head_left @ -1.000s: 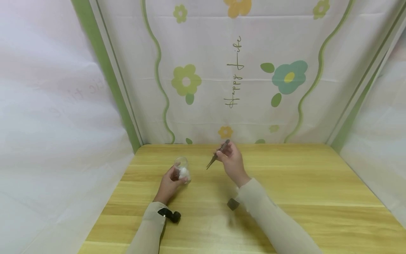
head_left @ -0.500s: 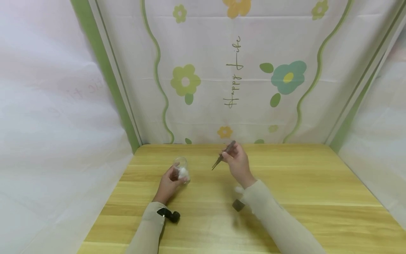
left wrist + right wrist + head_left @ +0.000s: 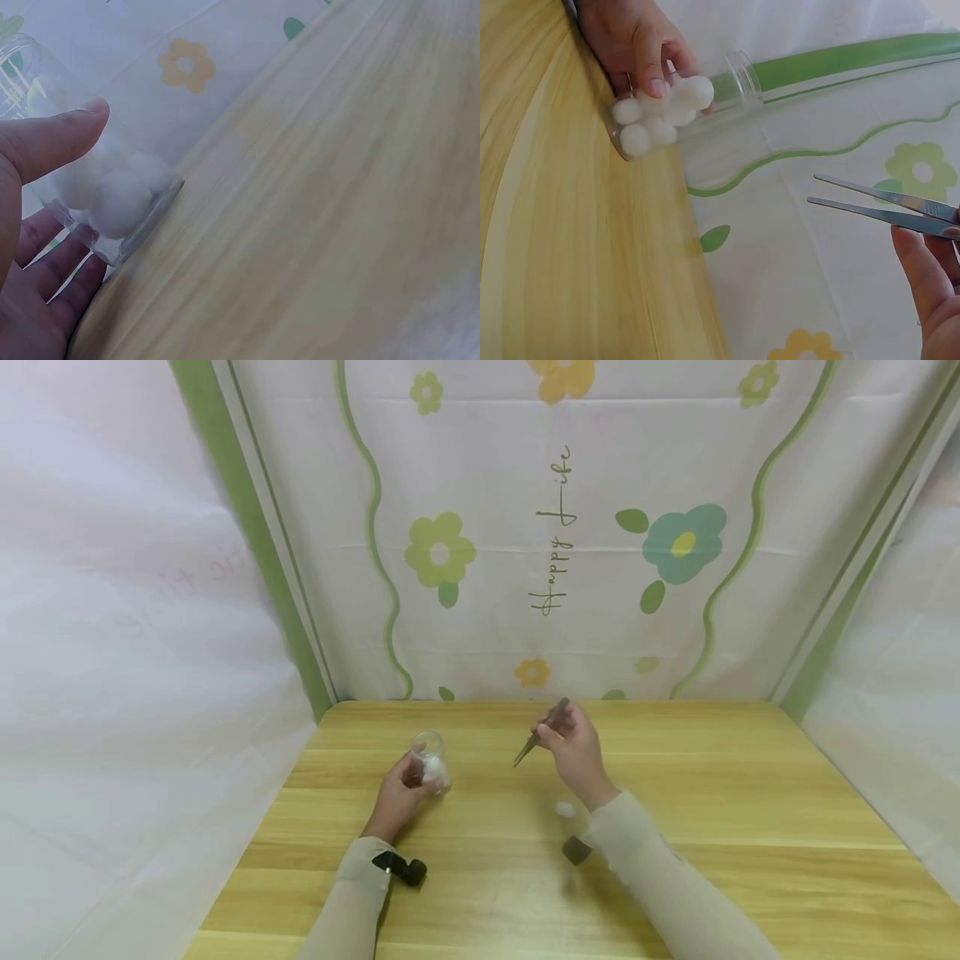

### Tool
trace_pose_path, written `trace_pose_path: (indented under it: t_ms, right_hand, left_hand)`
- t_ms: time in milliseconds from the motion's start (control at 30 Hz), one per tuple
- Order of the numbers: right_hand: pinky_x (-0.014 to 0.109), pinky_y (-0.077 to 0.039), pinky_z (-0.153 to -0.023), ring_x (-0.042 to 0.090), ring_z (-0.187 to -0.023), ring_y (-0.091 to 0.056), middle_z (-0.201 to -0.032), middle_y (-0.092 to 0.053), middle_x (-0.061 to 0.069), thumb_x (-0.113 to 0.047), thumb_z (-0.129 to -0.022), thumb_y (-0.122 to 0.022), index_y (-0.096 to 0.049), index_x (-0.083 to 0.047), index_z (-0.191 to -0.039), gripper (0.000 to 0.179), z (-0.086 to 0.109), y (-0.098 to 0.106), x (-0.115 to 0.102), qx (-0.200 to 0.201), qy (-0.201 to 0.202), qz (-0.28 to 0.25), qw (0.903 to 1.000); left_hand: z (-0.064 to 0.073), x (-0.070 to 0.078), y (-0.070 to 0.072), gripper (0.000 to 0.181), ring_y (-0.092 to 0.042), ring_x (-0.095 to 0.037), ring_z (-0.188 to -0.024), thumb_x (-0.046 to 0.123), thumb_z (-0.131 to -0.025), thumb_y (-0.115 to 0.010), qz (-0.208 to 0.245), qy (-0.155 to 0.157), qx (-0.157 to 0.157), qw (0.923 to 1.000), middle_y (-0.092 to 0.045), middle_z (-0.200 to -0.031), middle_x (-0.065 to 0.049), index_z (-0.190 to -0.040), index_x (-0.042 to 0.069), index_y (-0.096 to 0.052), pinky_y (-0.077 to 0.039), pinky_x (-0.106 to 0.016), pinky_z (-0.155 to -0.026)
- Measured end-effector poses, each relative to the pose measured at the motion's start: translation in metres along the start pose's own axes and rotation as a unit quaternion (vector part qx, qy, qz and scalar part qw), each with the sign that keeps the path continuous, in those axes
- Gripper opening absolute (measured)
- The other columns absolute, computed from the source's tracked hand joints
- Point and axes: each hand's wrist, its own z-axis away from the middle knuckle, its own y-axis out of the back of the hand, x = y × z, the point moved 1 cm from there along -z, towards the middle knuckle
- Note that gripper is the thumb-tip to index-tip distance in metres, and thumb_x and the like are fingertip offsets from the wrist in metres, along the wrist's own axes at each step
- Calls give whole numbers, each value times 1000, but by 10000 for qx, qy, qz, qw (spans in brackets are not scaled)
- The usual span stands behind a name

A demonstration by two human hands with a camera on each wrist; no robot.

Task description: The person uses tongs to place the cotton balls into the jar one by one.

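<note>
My left hand (image 3: 397, 799) grips a clear, open-topped jar (image 3: 742, 84), its base at the table. Several white cotton balls (image 3: 660, 124) lie in the jar's lower part. In the left wrist view, the thumb (image 3: 64, 139) lies across the near side and the other fingers are partly behind the jar. My right hand (image 3: 582, 757) pinches metal tweezers (image 3: 900, 214), right of the jar and above the table. The tweezers' tips stand apart with nothing between them. Beside the right cuff, one white cotton ball (image 3: 565, 809) is on the table.
A wooden table (image 3: 465, 893) spreads under both arms. Behind it hangs a white curtain (image 3: 495, 585) with printed flowers, and further white cloth encloses both sides. Small dark cameras are strapped at the left wrist (image 3: 405, 867) and right wrist (image 3: 576, 850).
My right hand has moved right and slightly nearer with the tweezers, away from the jar. More of the cotton ball on the table shows now. The left hand and jar have stayed put.
</note>
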Motion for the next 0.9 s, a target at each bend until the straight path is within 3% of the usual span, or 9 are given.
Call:
trace_pose_path:
  t_ms: [267, 500, 867, 900]
  right_hand:
    - [37, -54, -84, 31, -101, -63, -110, -56, 21, 5, -93, -60, -45, 3, -117, 28, 4, 9, 3, -8, -1, 70, 10000]
    - [36, -54, -85, 37, -103, -62, -110, -56, 22, 5, -93, -60, -45, 4, -117, 29, 7, 16, 5, 12, 19, 122, 9999]
    - [36, -55, -83, 41, -102, -61, -107, -56, 22, 8, -92, -59, -46, 4, -117, 29, 16, 25, 9, 39, 65, 207, 9998]
    - [36, -55, -83, 40, -102, -61, -107, -56, 22, 7, -92, -59, -45, 4, -118, 29, 17, 27, 9, 36, 39, 235, 9997]
  left_hand:
    - [2, -2, -1, 69, -59, -24, -105, 23, -78, -84, 172, -60, 111, 9998, -64, -112, -9, -139, 21, -52, -47, -42, -95]
    - [2, -2, -2, 70, -60, -25, -102, 26, -77, -84, 181, -263, 154, 9994, -65, -109, -9, -139, 17, -53, -47, -45, -93]
    - [2, 1, -1, 71, -58, -26, -106, 20, -80, -82, 162, -127, 25, 9998, -63, -112, -11, -143, 13, -49, -47, -40, -95]
    - [4, 6, 0, 71, -58, -27, -106, 18, -81, -81, 147, -129, 0, 9998, -62, -112, -12, -143, 11, -48, -47, -41, -95]
